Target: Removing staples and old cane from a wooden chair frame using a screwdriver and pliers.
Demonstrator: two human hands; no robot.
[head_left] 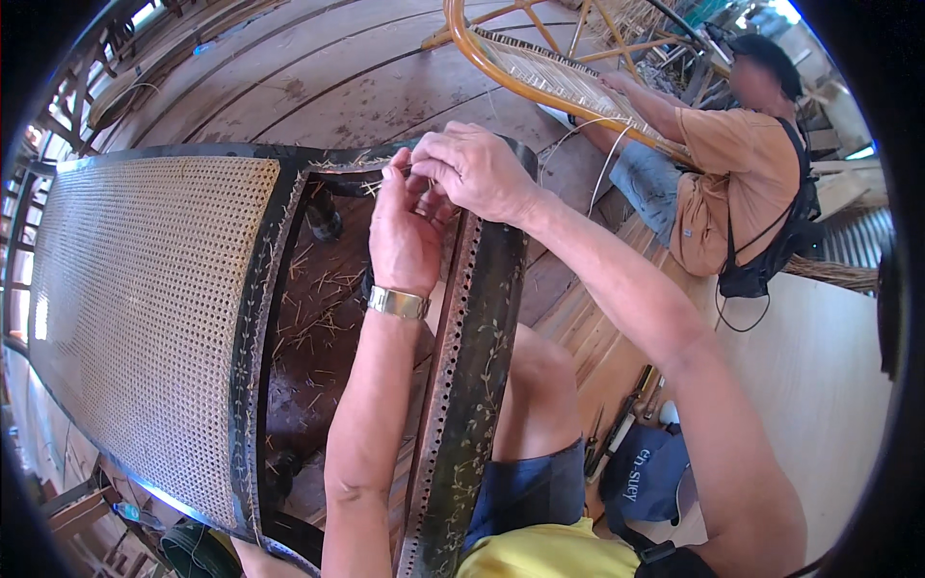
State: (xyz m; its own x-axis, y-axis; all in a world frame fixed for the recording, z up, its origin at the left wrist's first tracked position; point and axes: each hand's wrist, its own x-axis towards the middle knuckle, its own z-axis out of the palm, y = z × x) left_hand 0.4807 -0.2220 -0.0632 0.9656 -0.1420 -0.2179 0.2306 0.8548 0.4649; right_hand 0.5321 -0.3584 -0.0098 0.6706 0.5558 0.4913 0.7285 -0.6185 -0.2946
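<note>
Both hands meet at the far end of a dark wooden frame rail with painted floral vines and a row of small drilled holes. My right hand bends over the rail's far corner, its fingers closed in a pinch. Just left of it, my left hand, a metal watch on its wrist, is raised palm inward from below with curled fingers. Short pale cane ends poke out by the fingertips; what the fingers grip is too small and covered to tell. To the left, a woven cane panel fills the adjoining part of the frame.
Cane scraps litter the floor inside the frame opening. At the right, another person sits working on a curved, strung wooden frame. A dark blue cap and several hand tools lie beside my right arm.
</note>
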